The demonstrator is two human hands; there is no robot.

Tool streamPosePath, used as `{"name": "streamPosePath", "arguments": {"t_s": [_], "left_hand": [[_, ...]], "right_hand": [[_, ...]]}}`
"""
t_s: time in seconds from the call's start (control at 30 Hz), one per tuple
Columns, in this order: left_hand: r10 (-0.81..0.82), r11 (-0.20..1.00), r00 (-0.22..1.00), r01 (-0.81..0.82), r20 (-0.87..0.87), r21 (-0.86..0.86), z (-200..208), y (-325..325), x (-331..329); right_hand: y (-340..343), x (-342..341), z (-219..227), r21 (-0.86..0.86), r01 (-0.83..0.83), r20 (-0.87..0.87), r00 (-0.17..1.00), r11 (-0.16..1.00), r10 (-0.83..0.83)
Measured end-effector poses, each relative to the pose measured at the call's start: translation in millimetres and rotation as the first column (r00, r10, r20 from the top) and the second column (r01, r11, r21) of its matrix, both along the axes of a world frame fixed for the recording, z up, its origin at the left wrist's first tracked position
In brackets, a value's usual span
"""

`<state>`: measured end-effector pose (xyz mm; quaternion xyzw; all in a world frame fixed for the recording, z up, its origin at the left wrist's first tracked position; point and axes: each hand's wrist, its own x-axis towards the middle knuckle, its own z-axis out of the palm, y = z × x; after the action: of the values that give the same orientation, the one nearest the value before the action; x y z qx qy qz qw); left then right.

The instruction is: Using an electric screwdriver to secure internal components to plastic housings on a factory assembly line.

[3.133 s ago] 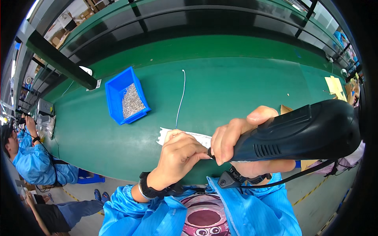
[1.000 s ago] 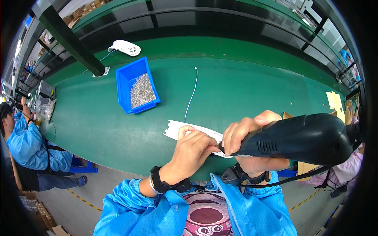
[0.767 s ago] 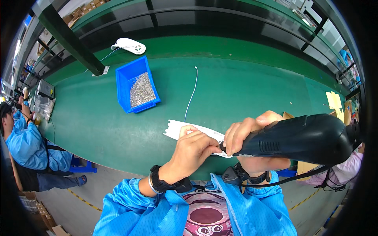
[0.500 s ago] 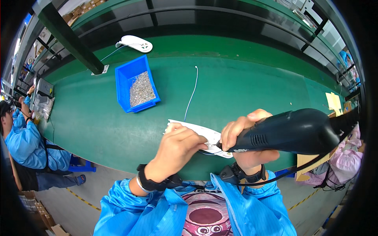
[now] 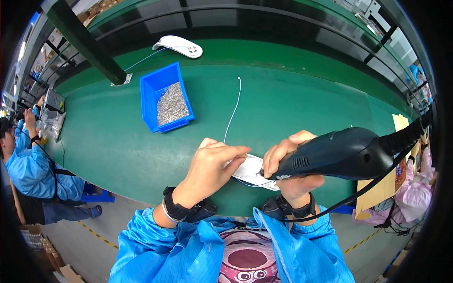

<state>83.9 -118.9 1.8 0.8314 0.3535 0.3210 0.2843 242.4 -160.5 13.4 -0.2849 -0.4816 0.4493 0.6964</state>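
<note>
A white, elongated plastic shell (image 5: 250, 170) lies on the green table in front of me, a thin cable running away from its far side. My left hand (image 5: 210, 165) covers the shell's left end, its fingers bent over it and the thumb close to the index finger. In my right hand (image 5: 288, 162) is a black electric screwdriver (image 5: 335, 153), held almost level. Its tip meets the shell near the middle. What lies directly under the tip is too small to make out.
A blue bin (image 5: 150, 101) of small metal screws (image 5: 172, 106) stands beyond my left hand. Another white shell (image 5: 177, 46) rests on the back ledge. The screwdriver's thick cord (image 5: 406, 137) runs off right. A co-worker in blue (image 5: 35, 170) sits at left; cardboard (image 5: 377, 193) is at right.
My left fingers have drawn back from the screwdriver tip and straightened somewhat. The screwdriver has shifted slightly left. On the left, the co-worker's hand has moved.
</note>
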Motion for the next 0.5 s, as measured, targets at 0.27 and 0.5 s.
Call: {"name": "streamPosePath", "arguments": {"t_s": [0.27,0.5], "left_hand": [[-0.081,0.996,0.997,0.081,0.0,0.046,-14,5,1],[-0.047,0.998,0.999,0.048,-0.023,0.039,-12,4,5]], "right_hand": [[-1,1,2,-0.002,0.015,0.009,1.0,1.0,-0.015],[0,2,0,-0.026,0.006,0.025,1.0,1.0,-0.005]]}}
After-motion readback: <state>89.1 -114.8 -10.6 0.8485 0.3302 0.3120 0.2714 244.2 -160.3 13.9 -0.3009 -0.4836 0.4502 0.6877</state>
